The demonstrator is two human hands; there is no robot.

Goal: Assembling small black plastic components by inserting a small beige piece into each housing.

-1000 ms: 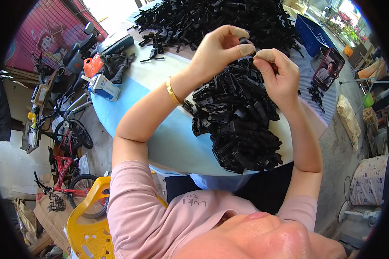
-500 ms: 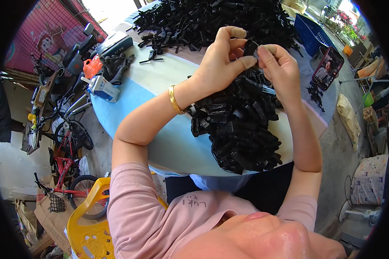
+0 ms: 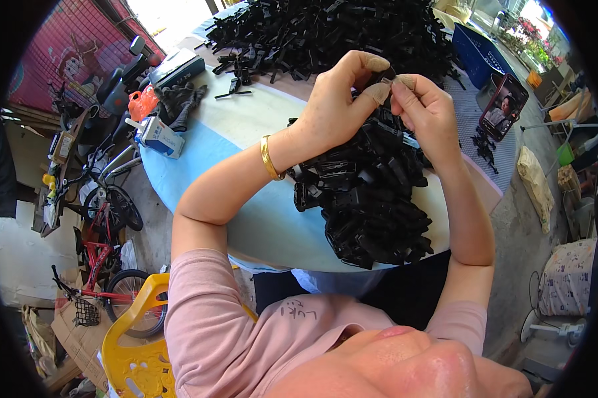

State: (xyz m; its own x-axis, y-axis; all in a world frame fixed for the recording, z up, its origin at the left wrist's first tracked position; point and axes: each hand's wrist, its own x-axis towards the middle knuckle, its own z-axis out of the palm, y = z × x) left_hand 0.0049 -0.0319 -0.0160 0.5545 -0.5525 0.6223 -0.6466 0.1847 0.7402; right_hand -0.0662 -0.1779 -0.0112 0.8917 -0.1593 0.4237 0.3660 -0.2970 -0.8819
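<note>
Both hands meet over the table, thumbs and forefingers close together. My left hand (image 3: 342, 99) pinches a small black plastic part (image 3: 385, 74), mostly hidden by the fingers; its thumb and forefinger have tan coverings on the tips. My right hand (image 3: 428, 109) pinches at the same part from the right, where a small pale bit shows, too small to name. Below the hands lies a near heap of black plastic pieces (image 3: 372, 205), reaching the table's front edge. Beyond them spreads a larger pile of black plastic parts (image 3: 325, 33).
The table has a pale cloth (image 3: 246, 113). At its left stand a blue-white carton (image 3: 159, 137), dark gloves (image 3: 179, 103) and a dark box (image 3: 177, 68). At the right are a blue basket (image 3: 478, 56) and a propped phone (image 3: 504, 109). A yellow chair (image 3: 136, 331) stands at lower left.
Both hands have come slightly lower and nearer to me. The black part now shows less between the fingers, and the right fingertips press closer to the left thumb.
</note>
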